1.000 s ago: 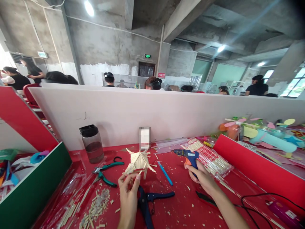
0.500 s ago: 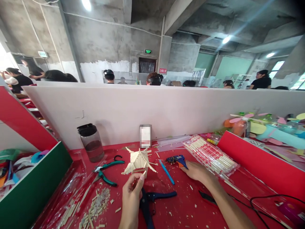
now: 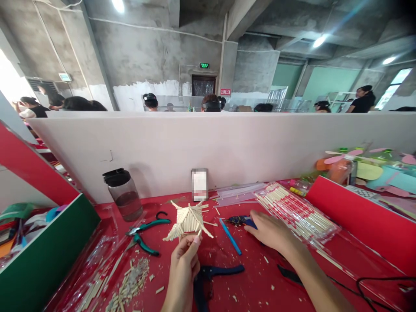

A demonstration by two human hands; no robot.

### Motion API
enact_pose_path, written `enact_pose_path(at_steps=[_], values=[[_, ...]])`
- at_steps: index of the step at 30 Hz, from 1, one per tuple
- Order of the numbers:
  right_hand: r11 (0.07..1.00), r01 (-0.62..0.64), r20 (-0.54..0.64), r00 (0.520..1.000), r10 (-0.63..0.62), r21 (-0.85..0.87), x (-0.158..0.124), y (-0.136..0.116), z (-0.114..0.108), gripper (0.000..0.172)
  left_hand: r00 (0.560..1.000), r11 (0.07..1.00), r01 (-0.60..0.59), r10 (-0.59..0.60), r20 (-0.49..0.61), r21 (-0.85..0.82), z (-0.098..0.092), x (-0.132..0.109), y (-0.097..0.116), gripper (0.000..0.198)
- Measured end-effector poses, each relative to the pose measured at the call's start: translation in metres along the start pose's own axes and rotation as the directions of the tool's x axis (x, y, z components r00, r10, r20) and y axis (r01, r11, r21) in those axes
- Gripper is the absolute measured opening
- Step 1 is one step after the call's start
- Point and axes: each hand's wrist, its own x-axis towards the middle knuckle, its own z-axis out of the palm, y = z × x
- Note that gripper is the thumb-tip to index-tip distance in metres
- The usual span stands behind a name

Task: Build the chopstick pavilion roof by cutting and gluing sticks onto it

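Observation:
My left hand is closed, pinching a short wooden stick between thumb and forefinger. Just beyond its fingertips stands a small model roof built of pale sticks, with corners flaring outward. My right hand reaches across to a blue glue gun lying on the table, its thumb and fingers around the back of the gun. Between the gun and the model lies a blue pen-like stick. Dark-blue handled cutters lie beside my left hand, partly hidden by it.
Green-handled pliers and a water bottle are on the left, near wood scraps. Bagged sticks lie at right before a red divider. A white partition closes the back; a black cable runs at right.
My right hand has shifted its fingers over the back of the glue gun. My left hand still pinches the stick near the model. The view has swung slightly.

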Motion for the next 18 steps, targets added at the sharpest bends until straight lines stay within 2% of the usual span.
enact_pose_path(at_steps=[2, 4, 8, 12, 18], values=[[0.984, 0.146, -0.019, 0.989, -0.145, 0.103, -0.007, -0.026, -0.008, 0.025, 1.0, 1.0, 0.0, 0.0, 0.003, -0.013, 0.001, 0.001, -0.001, 0.052], [0.918, 0.283, -0.041, 0.958, -0.283, 0.279, -0.015, -0.053, -0.01, 0.03, 1.0, 1.0, -0.01, 0.01, 0.008, -0.021, 0.002, 0.002, -0.002, 0.051], [0.827, 0.422, -0.113, 0.905, -0.41, 0.373, -0.026, -0.091, -0.002, 0.045, 1.0, 0.999, -0.024, 0.024, -0.005, -0.024, 0.005, 0.003, -0.004, 0.052], [0.783, 0.467, -0.137, 0.881, -0.453, 0.412, -0.029, -0.099, 0.006, 0.05, 0.999, 0.999, -0.037, 0.037, -0.025, 0.002, 0.006, 0.002, -0.004, 0.052], [0.747, 0.498, -0.137, 0.859, -0.492, 0.44, -0.035, -0.103, 0.001, 0.052, 0.999, 1.0, -0.029, 0.029, -0.017, -0.011, 0.002, -0.002, -0.003, 0.049]])
